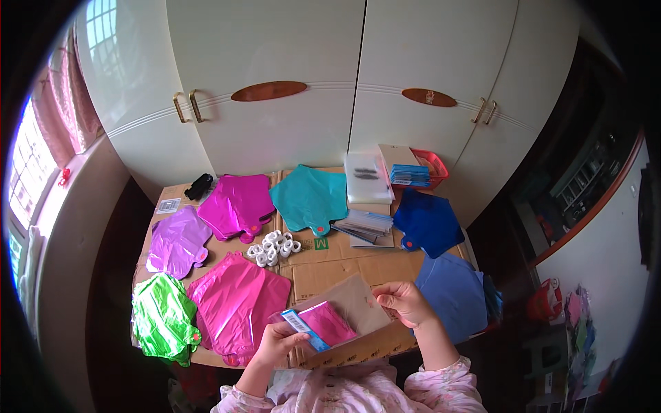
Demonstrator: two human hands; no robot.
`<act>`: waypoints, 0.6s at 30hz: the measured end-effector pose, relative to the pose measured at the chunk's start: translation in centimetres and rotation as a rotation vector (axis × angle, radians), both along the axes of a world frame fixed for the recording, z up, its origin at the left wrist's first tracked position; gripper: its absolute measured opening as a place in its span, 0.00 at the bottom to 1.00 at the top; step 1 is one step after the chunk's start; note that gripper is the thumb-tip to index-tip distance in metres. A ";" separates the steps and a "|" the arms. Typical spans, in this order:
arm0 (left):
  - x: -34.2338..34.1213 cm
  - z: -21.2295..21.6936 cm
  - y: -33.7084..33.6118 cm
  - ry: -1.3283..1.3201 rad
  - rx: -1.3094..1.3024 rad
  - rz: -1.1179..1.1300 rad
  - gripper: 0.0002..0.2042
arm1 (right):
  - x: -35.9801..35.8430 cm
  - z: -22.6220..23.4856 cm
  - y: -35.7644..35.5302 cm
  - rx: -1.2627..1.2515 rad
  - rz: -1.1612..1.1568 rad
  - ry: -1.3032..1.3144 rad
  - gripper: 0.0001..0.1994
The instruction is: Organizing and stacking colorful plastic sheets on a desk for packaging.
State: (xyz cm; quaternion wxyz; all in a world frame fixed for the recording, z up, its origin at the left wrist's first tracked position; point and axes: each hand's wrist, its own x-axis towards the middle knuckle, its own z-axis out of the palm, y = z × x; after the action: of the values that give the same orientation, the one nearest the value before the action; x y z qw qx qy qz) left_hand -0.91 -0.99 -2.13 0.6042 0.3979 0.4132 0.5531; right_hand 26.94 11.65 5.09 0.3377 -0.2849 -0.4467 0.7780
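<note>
Low over the near edge of the cardboard, my left hand grips the lower left end of a clear plastic bag. Inside the bag lie a folded pink foil balloon and a blue-and-white label card, which is beside my left thumb. My right hand is closed in a pinch at the bag's far right end, thumb against the fingers. Left of the bag a flat pink foil balloon is spread out, and a light blue one lies beyond my right hand.
Cardboard covers the table. Around it lie green, lilac, magenta, teal and dark blue foil balloons. White ribbon rolls, clear bags, stacked cards and a red basket stand among them. Cabinet doors rise behind.
</note>
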 end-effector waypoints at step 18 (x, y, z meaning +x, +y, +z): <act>2.8 2.5 -0.2 1.267 0.194 0.379 0.27 | -2.4 -6.2 5.9 0.442 -0.021 -0.624 0.10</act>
State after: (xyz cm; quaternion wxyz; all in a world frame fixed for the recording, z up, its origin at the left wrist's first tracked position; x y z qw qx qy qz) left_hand 1.94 -1.21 0.41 0.0986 0.6187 0.6995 0.3438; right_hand 24.53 17.58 -1.12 0.2469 -0.4329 -0.6821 0.5351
